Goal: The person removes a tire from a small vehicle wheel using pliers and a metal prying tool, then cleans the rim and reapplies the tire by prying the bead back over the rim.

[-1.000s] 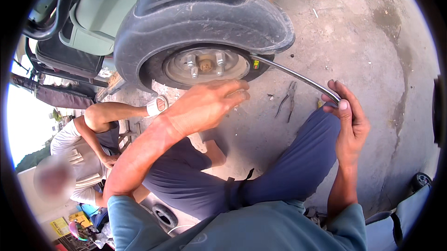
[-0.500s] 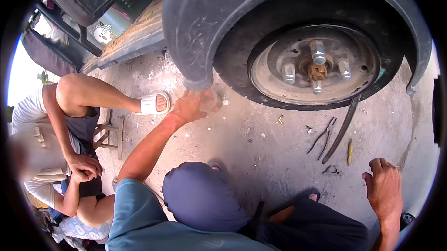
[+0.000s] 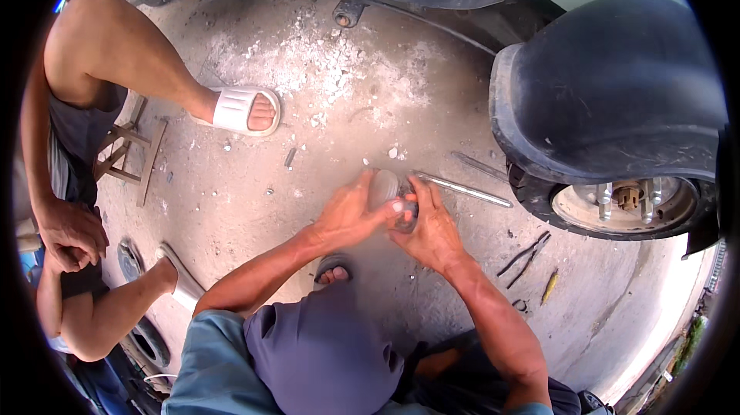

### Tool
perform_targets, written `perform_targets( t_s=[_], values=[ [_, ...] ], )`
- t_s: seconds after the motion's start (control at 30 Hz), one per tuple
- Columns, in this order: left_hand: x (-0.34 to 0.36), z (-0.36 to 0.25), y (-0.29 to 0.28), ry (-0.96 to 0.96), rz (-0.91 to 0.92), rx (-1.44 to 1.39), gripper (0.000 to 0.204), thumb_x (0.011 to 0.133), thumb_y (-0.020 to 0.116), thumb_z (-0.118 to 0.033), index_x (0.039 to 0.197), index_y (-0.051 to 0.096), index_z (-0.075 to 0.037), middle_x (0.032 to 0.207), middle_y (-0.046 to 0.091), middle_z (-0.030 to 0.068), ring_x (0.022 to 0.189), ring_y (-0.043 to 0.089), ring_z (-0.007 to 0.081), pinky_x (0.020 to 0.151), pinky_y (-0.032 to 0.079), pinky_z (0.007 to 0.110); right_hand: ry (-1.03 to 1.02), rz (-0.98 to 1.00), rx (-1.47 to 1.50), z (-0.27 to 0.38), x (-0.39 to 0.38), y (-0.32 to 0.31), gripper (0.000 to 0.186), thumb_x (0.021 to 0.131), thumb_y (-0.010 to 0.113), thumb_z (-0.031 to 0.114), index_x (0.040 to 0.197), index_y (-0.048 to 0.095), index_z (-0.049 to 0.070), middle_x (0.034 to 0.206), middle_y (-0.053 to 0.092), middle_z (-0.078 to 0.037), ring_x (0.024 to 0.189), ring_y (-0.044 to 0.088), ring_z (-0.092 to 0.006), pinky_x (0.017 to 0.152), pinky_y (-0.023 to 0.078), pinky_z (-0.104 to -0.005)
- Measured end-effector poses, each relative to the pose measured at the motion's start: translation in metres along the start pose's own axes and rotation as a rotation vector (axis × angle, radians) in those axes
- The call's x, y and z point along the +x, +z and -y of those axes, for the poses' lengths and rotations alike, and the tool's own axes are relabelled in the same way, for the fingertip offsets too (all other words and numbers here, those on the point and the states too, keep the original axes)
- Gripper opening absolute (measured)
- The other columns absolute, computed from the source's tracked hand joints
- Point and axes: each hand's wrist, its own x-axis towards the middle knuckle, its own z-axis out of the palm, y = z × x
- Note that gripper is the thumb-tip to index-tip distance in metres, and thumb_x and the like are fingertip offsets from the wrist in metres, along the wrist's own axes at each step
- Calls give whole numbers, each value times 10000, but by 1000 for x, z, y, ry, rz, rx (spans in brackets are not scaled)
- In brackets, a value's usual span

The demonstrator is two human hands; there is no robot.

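Note:
Low above the concrete floor, both my hands meet around a small, clear round container point(image 3: 383, 186), slightly blurred. My left hand point(image 3: 348, 213) wraps its left side, thumb laid across the front. From the right, my right hand point(image 3: 432, 231) grips the same piece with bent fingers. The container's lower right part looks darker between the fingers; what is inside I cannot make out. Just beyond my right hand lies a long metal rod point(image 3: 466, 190) on the floor.
To the right stands a wheel point(image 3: 574, 207) with tall lug nuts under a black fender point(image 3: 617, 84). Pliers point(image 3: 526, 259) and a yellow-handled tool point(image 3: 549, 286) lie nearby. At left sits another person, a foot in a white slide point(image 3: 235, 110), beside a wooden stool point(image 3: 150, 161).
My view has swung left, so the wheel now sits farther right. My left hand has brought the container nearer my body, and my right hand has come from the right to grip it.

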Motion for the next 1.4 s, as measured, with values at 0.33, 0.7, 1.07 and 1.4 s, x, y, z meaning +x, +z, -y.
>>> perform_targets(
  t_s=[0.33,0.7,1.07,1.4],
  values=[
    [-23,-8,-4,206,80,313,557,925,642,-430,1338,538,-71,1212,555,217,991,665,450,824,551,526,-90,-157,92,-23,-2,58,797,690,854,154,1386,486,36,1328,531,-203,1157,615,-399,984,530,-454],
    [-10,-9,-24,122,-132,153,419,1011,568,-339,1290,567,-27,1217,604,226,997,669,438,807,550,528,-277,-351,-149,-2,27,65,846,676,863,146,1415,463,46,1309,546,-193,1238,523,-381,1063,430,-485],
    [4,65,-61,20,-614,445,435,932,706,-134,1341,577,-65,1485,509,187,1392,446,404,1162,371,481,-101,-262,232,-18,85,95,956,668,932,124,1477,427,65,1433,526,-176,1376,489,-366,1146,432,-436],
    [22,38,-23,272,-137,486,153,794,805,-153,902,748,-62,1535,485,80,1468,367,352,1189,324,518,-184,-379,-401,-85,66,51,479,798,772,96,1255,628,66,1210,592,-135,1176,564,-341,1009,454,-477]
  ],
)
